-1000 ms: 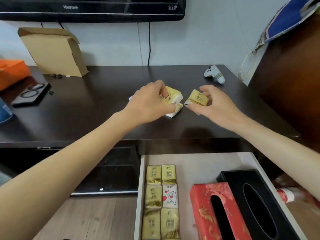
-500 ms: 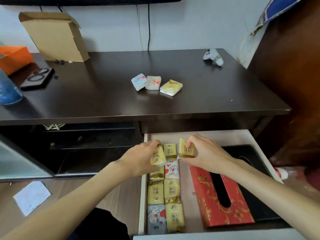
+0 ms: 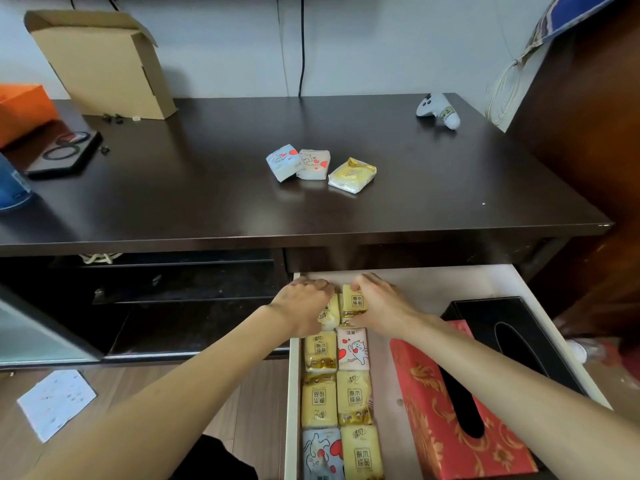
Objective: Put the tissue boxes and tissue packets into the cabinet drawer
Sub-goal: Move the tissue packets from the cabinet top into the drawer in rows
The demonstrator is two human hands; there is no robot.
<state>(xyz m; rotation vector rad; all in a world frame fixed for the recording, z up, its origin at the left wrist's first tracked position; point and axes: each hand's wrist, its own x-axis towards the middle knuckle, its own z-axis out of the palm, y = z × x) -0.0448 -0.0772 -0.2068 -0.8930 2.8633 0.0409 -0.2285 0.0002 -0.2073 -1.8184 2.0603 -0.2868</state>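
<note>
Two hands, the left hand [image 3: 304, 306] and right hand [image 3: 379, 308], are each pinching a yellow packet [image 3: 352, 304] into the drawer [image 3: 450, 282], risking toppling upright packets if released unevenly.

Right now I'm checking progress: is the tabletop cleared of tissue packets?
No, three tissue packets still lie on the dark tabletop, while both hands work in the open drawer.

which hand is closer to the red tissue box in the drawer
Right. The right hand sits at the drawer's back, just beyond the red tissue box, its forearm passing over it. The left hand is farther, across the packet rows.
</note>
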